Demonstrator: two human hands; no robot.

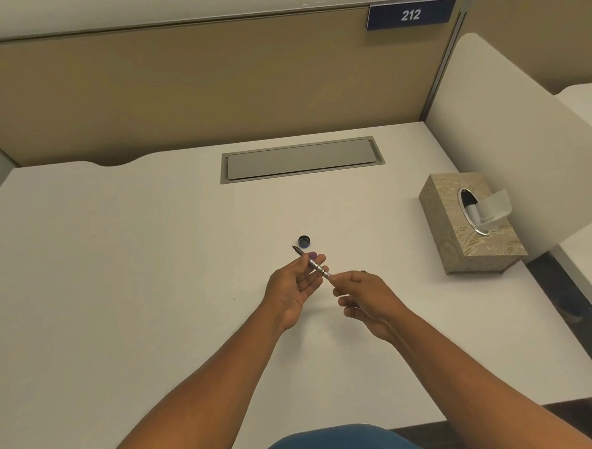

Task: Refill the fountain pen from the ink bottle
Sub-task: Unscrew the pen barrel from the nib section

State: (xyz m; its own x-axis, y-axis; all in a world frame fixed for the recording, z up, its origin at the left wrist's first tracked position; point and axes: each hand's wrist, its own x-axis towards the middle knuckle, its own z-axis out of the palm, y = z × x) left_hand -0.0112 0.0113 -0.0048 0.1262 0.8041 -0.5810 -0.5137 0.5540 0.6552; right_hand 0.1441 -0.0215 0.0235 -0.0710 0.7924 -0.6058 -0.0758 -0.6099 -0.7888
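Observation:
The fountain pen [313, 263] is held above the white desk [152, 266], its dark nib pointing up and to the left, its silvery converter end toward the right. My left hand [294, 286] pinches the front part between thumb and fingertips. My right hand [363, 296] pinches the rear tip of the converter. A small dark round ink bottle cap [304, 241] lies on the desk just beyond the nib. No ink bottle is in view.
A patterned tissue box [473, 225] with a tissue sticking out stands at the right. A grey cable hatch [301, 159] is set into the desk's far middle. Beige partition walls [194, 85] close off the back and right side.

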